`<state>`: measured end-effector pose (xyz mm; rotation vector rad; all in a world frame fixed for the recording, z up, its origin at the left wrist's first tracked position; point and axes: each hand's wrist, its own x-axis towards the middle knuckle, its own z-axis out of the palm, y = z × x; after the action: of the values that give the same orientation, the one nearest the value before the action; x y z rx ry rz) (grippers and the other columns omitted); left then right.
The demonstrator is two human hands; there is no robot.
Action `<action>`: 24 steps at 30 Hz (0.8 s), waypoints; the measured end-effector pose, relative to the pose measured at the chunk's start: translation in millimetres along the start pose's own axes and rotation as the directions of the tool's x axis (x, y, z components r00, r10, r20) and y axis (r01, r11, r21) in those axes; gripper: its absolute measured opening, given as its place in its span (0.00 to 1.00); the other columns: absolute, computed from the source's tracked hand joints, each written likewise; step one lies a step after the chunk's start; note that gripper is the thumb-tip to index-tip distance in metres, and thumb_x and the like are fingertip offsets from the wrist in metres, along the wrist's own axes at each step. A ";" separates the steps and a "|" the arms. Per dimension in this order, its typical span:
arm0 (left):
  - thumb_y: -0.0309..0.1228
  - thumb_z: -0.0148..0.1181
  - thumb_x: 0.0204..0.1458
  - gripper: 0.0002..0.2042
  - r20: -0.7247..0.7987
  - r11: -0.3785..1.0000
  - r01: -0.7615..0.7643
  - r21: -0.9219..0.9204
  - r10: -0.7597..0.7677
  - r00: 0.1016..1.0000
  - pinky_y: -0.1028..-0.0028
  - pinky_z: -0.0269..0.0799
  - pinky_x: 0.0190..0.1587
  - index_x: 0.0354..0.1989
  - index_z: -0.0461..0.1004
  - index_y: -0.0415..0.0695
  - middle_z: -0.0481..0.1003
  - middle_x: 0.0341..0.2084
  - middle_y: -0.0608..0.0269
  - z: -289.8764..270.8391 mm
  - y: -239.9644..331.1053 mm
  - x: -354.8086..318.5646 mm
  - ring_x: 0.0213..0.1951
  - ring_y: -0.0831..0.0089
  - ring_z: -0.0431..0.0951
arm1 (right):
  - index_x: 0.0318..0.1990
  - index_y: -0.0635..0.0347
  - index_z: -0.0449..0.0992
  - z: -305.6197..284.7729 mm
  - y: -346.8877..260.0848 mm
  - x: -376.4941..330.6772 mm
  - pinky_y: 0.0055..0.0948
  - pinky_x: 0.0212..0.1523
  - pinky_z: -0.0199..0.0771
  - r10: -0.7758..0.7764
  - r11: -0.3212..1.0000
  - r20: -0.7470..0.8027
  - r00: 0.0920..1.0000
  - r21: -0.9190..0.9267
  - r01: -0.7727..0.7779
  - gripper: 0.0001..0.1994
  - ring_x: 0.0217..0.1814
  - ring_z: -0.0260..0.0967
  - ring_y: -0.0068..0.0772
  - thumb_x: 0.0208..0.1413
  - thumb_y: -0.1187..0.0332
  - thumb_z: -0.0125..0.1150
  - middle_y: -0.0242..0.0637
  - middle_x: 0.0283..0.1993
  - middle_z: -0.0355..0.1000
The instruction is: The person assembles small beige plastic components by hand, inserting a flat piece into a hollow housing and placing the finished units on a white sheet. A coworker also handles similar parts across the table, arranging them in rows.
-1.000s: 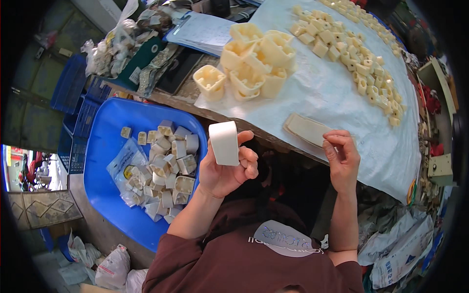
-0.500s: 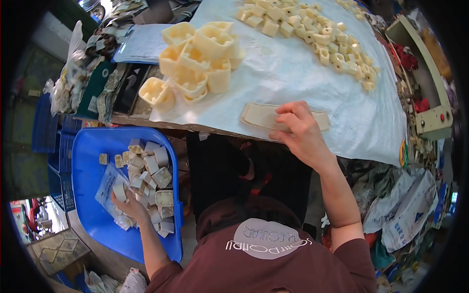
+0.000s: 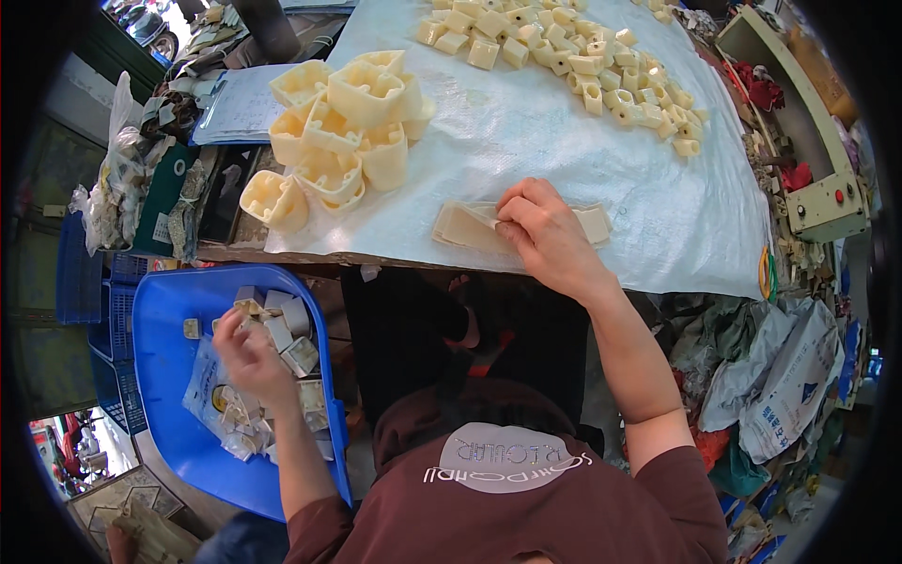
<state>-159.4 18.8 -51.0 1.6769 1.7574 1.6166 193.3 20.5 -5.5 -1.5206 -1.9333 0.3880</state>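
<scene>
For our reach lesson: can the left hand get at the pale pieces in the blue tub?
Likely yes: the left hand is over the open blue tub, where several pale pieces lie uncovered.

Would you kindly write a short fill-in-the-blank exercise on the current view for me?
1. The left hand is over a tub coloured ____.
2. The right hand touches flat strips, which lie to the ____ of the tub.
3. The clipboard lies to the ____ of the piled cream cups.

Missing words: blue; right; left.
</scene>
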 end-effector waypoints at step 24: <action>0.17 0.59 0.37 0.19 0.253 0.798 -0.583 -0.149 0.601 0.758 0.62 0.63 0.50 0.42 0.72 0.42 0.65 0.46 0.48 122.1 102.8 4.7 0.48 0.53 0.67 | 0.50 0.61 0.62 -118.7 7.2 -85.4 0.30 0.39 0.74 0.288 0.838 -0.802 0.523 0.475 0.266 0.17 0.43 0.70 0.33 0.54 0.79 0.57 0.43 0.43 0.71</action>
<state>-10.1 60.9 -12.9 2.4613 1.0671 1.4956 285.7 -76.3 53.9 -0.9990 -0.8730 0.1090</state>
